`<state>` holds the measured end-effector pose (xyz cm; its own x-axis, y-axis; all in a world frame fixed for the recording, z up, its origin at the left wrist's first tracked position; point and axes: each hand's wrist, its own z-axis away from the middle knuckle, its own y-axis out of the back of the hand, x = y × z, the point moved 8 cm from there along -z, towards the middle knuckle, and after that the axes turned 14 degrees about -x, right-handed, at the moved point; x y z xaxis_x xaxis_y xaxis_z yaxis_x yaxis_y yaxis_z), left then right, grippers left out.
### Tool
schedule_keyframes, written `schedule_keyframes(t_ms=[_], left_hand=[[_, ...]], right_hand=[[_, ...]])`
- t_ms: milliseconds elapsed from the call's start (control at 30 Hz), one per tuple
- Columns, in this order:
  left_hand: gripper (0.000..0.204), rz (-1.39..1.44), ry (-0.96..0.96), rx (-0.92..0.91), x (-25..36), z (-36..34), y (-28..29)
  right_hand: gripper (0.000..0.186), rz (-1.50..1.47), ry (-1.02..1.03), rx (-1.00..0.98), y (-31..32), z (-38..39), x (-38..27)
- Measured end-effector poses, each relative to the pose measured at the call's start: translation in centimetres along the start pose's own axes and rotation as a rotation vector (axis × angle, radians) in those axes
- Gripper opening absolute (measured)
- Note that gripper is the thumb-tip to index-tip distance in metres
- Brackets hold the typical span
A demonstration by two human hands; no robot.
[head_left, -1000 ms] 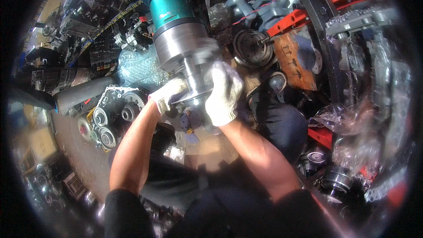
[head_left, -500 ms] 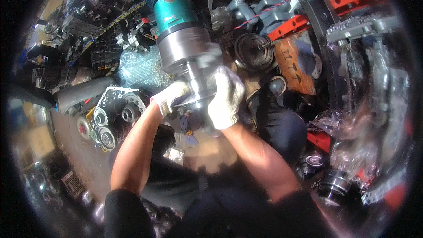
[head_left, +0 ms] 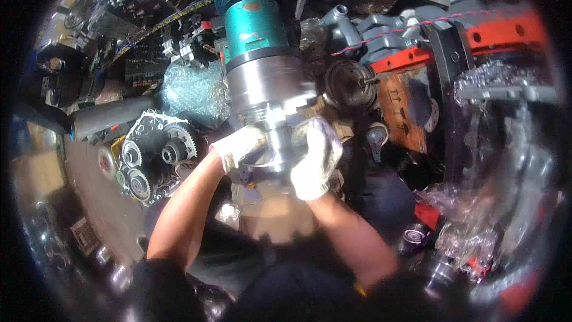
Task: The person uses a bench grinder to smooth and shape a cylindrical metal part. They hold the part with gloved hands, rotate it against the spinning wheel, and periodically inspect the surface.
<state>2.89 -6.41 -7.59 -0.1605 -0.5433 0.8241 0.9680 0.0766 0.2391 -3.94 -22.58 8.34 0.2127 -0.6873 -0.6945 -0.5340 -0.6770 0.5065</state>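
Note:
A green-bodied spindle unit (head_left: pixel 255 24) with a black grooved pulley at its far end points toward me. Its near end is a wide steel chuck (head_left: pixel 265 80). Just below the chuck is a shiny flanged metal shaft (head_left: pixel 276 146), between my two white-gloved hands. My left hand (head_left: pixel 239 146) is closed against its left side, by the flange. On the right side, my right hand (head_left: pixel 317 158) is curled, with its fingers toward the shaft; glare and blur hide exactly where they touch. Whether the shaft's far end sits inside the chuck, I cannot tell.
Left of my forearm lies an open gear housing (head_left: pixel 156 152) with several gears. Bubble wrap (head_left: pixel 196 92) sits behind it. To the right are a dark round pulley (head_left: pixel 350 85), an orange box (head_left: pixel 400 110), a red perforated beam (head_left: pixel 500 36) and plastic-wrapped metal parts (head_left: pixel 518 143).
The whole view has shifted, so the spindle unit and both hands appear lower and farther right. Both hands stay around the shaft.

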Motion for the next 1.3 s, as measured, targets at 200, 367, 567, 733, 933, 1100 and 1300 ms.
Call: schedule_keyframes(t_ms=[200,367,567,733,933,1100,1300], left_hand=[[0.017,-0.351,0.116,-0.208,1.7,-0.2,-1.1],[0.021,-0.444,0.137,-0.21,3.9,0.2,-0.1],[0.018,-0.34,0.092,-0.087,4.0,0.7,0.6],[0.027,-0.418,0.119,-0.168,2.0,-0.4,-0.6],[0.024,-0.297,0.036,-0.001,3.4,0.4,0.4],[0.022,-0.287,-0.004,0.028,4.9,1.3,1.0],[0.027,-0.324,0.02,-0.069,6.0,1.8,1.1]], right_hand=[[0.014,-0.093,-0.141,-0.244,-0.8,0.4,1.5],[0.009,-0.045,-0.084,-0.241,-1.0,1.0,2.1],[0.007,-0.054,-0.109,-0.24,-0.9,1.4,2.5],[0.013,0.046,-0.105,-0.322,-1.1,2.2,2.4],[0.032,0.066,0.098,-0.176,-0.3,1.8,0.2],[0.01,-0.029,0.086,-0.162,-0.6,0.0,-0.1],[0.007,-0.139,-0.089,-0.241,-1.0,-0.1,0.8]])
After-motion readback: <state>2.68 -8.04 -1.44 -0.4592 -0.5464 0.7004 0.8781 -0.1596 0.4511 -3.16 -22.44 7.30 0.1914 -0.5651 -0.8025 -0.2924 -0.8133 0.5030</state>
